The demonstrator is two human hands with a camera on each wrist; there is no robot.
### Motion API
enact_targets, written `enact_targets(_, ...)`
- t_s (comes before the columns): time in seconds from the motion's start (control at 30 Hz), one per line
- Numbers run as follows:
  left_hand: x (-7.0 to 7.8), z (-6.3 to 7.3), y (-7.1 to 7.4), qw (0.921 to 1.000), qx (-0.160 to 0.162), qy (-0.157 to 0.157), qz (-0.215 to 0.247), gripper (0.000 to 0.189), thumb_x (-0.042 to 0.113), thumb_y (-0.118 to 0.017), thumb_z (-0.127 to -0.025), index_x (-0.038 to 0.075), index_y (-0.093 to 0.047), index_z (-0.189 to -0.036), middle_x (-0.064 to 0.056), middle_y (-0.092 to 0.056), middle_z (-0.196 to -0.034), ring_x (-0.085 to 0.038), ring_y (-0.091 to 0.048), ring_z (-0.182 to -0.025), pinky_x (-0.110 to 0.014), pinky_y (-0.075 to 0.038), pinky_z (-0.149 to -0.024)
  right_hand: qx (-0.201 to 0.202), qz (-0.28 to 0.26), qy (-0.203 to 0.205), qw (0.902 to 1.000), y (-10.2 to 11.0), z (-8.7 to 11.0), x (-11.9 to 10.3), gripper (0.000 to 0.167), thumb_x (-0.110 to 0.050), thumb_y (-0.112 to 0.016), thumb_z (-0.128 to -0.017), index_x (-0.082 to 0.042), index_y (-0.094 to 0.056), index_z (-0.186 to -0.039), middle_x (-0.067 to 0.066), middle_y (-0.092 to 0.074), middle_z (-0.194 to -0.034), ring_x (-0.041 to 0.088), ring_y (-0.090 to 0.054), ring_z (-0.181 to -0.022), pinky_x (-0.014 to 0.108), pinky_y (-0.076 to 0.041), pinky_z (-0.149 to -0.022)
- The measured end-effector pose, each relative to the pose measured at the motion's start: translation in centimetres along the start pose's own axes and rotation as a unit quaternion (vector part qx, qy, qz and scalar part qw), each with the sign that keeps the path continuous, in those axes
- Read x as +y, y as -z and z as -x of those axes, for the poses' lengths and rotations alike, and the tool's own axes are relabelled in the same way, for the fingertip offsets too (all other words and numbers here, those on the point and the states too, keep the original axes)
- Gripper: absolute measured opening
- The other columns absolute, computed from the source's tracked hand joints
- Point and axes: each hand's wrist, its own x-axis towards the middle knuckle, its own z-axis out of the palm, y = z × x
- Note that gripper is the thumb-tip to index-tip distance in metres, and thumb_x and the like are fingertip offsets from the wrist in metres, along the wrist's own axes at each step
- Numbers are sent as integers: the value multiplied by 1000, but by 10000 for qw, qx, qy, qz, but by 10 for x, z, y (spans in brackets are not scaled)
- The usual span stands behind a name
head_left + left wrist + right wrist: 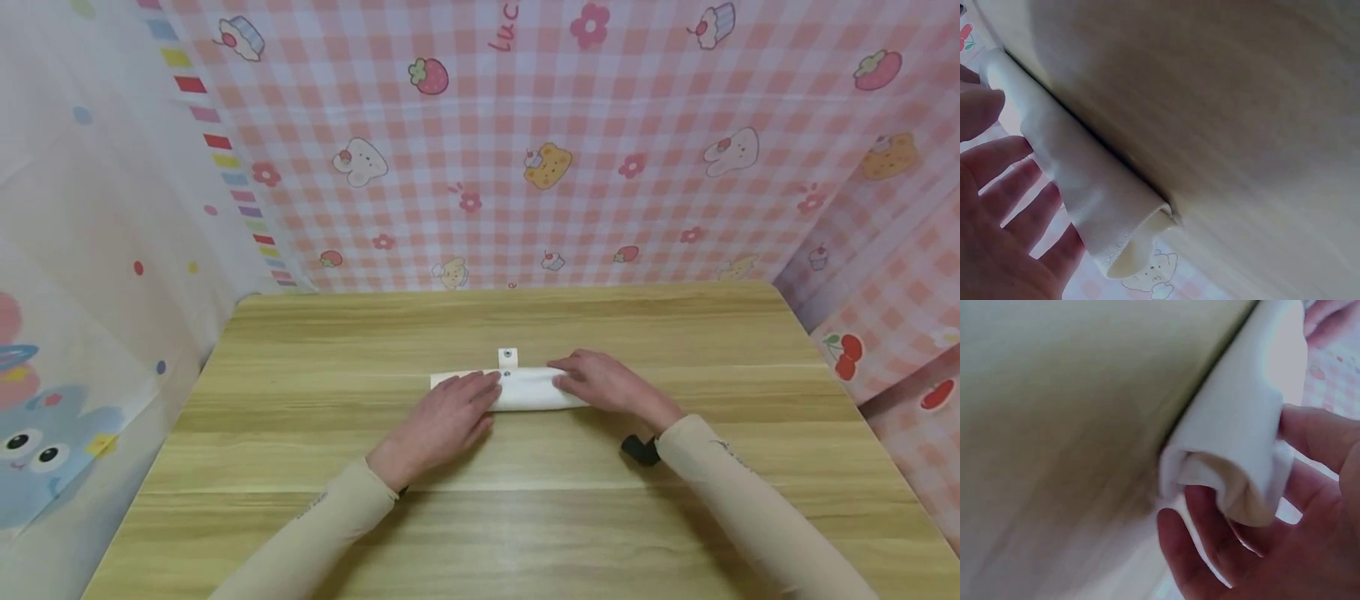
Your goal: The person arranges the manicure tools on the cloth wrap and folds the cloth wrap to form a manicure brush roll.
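Note:
A white rolled-up piece of soft material lies across the middle of the wooden table. A small tab with a metal snap sticks out from its far edge, and another snap shows on the roll just below. My left hand rests over the left part with its fingers straight and spread, fingertips along the roll's side. At the other end my right hand holds the roll, its fingers bent around the open end. Cream layers of the roll show inside that end.
The wooden table reaches a pink checked cloth hung at the back. Patterned cloths hang at the left and right sides too. A black device sits at my right wrist, close over the table.

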Motion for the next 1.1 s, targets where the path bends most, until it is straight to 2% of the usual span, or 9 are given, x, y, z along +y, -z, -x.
enact_targets(0.13,0,0,-1,9997,-201,112,-58,48,27,-59,-106,5,-55,-149,-9,-45,-160,-31,-46,-144,-50,-39,-116,21,-178,-3,9998,3,-5,-7,46,-23,-58,-106,3,-59,-143,21,-66,-130,32,-64,-116,51,-52,-100)
enact_targets(0.27,0,2,1,9993,-339,155,-76,48,27,-56,-107,6,-54,-150,-8,-43,-161,-31,-44,-145,-50,-37,-118,216,-422,-27,9989,3,-16,-20,47,-24,-57,-106,3,-57,-145,20,-62,-141,37,-58,-130,53,-46,-109)
enact_targets(0.37,0,3,1,9990,-404,167,-73,48,28,-55,-108,7,-53,-151,-7,-42,-163,-30,-43,-146,-50,-36,-119,361,-492,-104,9981,1,-25,-30,46,-23,-55,-107,2,-56,-146,18,-59,-145,37,-56,-134,53,-44,-111)
enact_targets(0.53,0,4,-1,9991,-383,169,-72,47,25,-54,-108,8,-53,-152,-6,-41,-163,-29,-42,-147,-49,-34,-120,493,-517,-203,9972,-2,-41,-39,44,-19,-56,-107,2,-56,-145,19,-65,-137,35,-61,-128,50,-47,-108)
enact_targets(0.8,0,2,-4,9993,-359,107,-79,47,23,-55,-107,7,-53,-152,-6,-42,-163,-29,-42,-147,-49,-34,-120,493,-627,-322,9963,-4,-55,-40,40,-13,-59,-103,3,-60,-141,21,-68,-130,34,-65,-120,47,-52,-101)
enact_targets(0.93,-1,3,-4,9993,-343,75,-96,47,23,-55,-108,7,-53,-151,-7,-42,-162,-29,-43,-147,-49,-34,-120,567,-797,-425,9943,-6,-56,-41,33,-12,-60,-103,1,-66,-133,18,-71,-123,30,-67,-114,45,-54,-97)
enact_targets(1.1,-3,5,-4,9993,-358,68,-62,47,23,-54,-108,7,-52,-152,-7,-41,-162,-29,-42,-147,-49,-33,-120,813,-888,-366,9921,-11,-55,-44,21,-12,-65,-101,-4,-73,-118,10,-75,-110,23,-69,-101,40,-56,-90)
